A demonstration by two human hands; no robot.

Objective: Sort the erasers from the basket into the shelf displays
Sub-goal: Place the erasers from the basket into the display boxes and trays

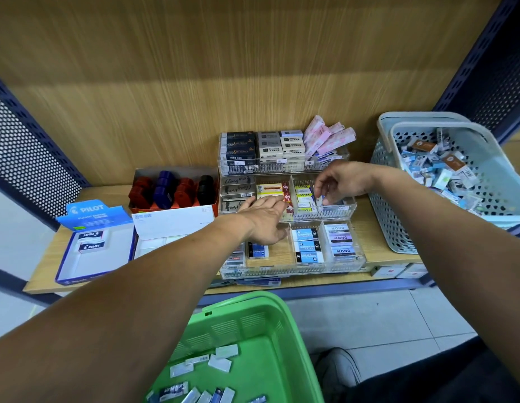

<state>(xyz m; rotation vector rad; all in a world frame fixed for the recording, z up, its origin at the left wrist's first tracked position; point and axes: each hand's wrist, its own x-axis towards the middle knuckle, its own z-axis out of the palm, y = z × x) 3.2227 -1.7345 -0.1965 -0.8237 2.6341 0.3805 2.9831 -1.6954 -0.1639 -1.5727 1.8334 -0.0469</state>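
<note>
We pinched a small eraser (319, 200) in our right hand (344, 178) over the clear display (351, 203); left hand (264, 219) lay spread. Light, stiff, probably slick-wrapped: best held by its long edges.

You are standing in a stationery shop: branded erasers are sitting in clear price-tagged display trays (290, 216) on a wooden shelf (93, 251) with perforated metal side panels (29, 158).

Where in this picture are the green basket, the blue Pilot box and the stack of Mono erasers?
green basket (254, 301), head view, on its far rim.
blue Pilot box (90, 218), head view, on its raised lid.
Mono erasers (340, 239), head view, on the middle eraser's label.
</note>
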